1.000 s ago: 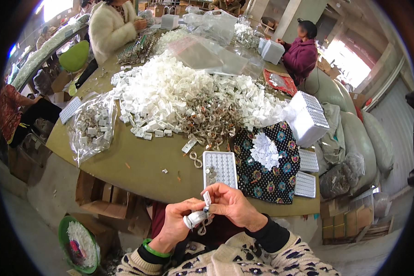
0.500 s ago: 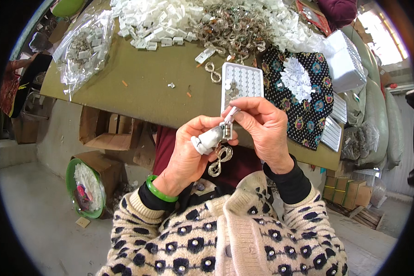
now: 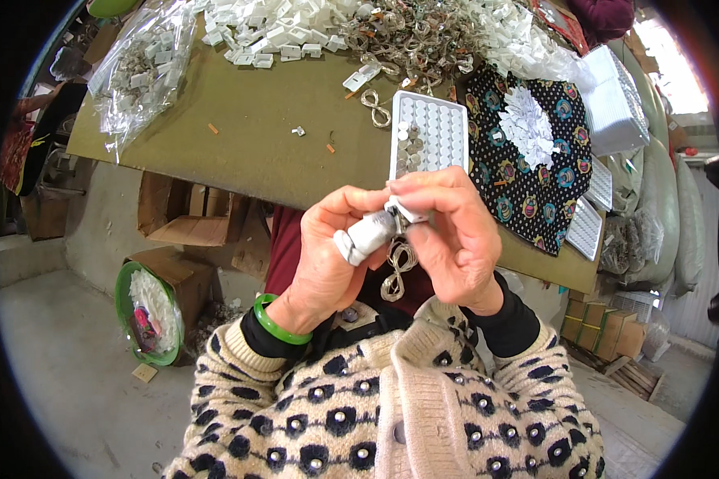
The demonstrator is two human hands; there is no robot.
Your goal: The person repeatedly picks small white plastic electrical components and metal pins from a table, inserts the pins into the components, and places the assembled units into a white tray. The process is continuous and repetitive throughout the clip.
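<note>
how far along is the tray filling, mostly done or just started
Early, it seems. The white compartment tray holds small metal pieces in only a few left-hand cells; most cells look bare. In hand: the left hand and right hand pinch a small white clip together, a metal loop dangling below. Left: the heaps of white clips and metal rings.

Shiny metal loop [image 3: 397,270], matt tabletop [image 3: 256,136]
</note>
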